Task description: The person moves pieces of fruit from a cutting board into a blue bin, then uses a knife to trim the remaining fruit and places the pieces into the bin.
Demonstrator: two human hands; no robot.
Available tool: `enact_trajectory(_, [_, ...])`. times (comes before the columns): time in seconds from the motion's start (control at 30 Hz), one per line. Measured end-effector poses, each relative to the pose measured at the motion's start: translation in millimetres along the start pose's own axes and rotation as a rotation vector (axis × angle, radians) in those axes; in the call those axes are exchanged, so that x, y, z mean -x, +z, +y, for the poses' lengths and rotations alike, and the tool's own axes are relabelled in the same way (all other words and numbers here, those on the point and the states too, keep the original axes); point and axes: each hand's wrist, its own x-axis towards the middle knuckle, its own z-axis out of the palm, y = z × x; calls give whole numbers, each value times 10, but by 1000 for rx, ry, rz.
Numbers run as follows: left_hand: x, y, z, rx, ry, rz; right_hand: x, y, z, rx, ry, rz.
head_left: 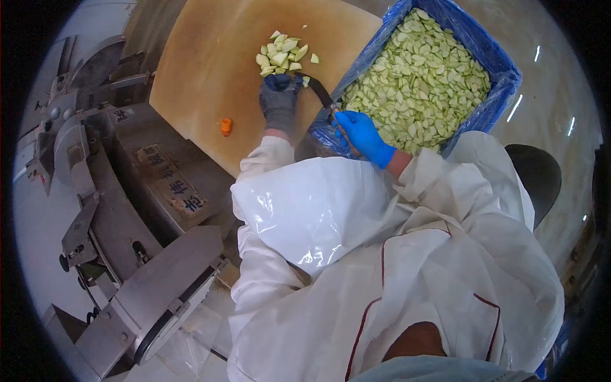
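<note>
My right hand, in a blue glove, is closed around the handle of a knife with a dark, curved blade. The blade's tip reaches up to my left hand, which wears a grey glove and has its fingers curled. What those fingers hold, if anything, is hidden. A small pale piece shows between the left fingertips and the blade. Just beyond the left hand, a pile of cut pale-green pieces, apple-like with green skin, lies on the tan board.
On the right stands a blue plastic-lined crate full of thin green-edged slices. A small orange object sits on the board. Metal machinery fills the left side. A white apron covers my lap.
</note>
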Motion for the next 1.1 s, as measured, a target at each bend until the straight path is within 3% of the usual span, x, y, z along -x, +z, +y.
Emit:
enact_trajectory(0.07, [-17, 61, -149, -29, 32, 32, 112, -3, -126, 34, 51, 3])
enact_trajectory(0.27, [-18, -16, -30, 297, -190, 49, 90, 185, -213, 256, -227, 136])
enact_trajectory(0.4, [-23, 83, -284, 233, -99, 107, 124, 233, -311, 238, -55, 30])
enact_trajectory(0.47, [-3, 130, -301, 393, -118, 157, 125, 203, -311, 169, -21, -11])
enact_trajectory(0.53, [31, 107, -212, 564, -113, 162, 150, 166, -328, 263, -169, 34])
enact_trajectory(0.6, [67, 17, -110, 530, -102, 118, 236, 119, -425, 304, -237, 25])
enact_trajectory(0.67, [65, -41, -58, 296, -95, 45, 345, -16, -517, 296, -226, -29])
enact_trajectory(0.77, [80, 52, -254, 31, 94, 156, 263, -274, -144, 359, -163, -48])
enact_trajectory(0.87, [152, 63, -238, 227, 91, 192, 335, -479, -147, 121, -22, -3])
enact_trajectory(0.93, [233, 35, -111, 457, -14, 208, 289, -531, -201, -1, 3, -52])
enact_trajectory(1.0, [195, 5, -63, 463, -42, 162, 202, -526, -204, -97, 41, -97])
enact_trajectory(1.1, [153, -2, -71, 219, -12, 55, 148, -476, -202, -153, 56, -136])
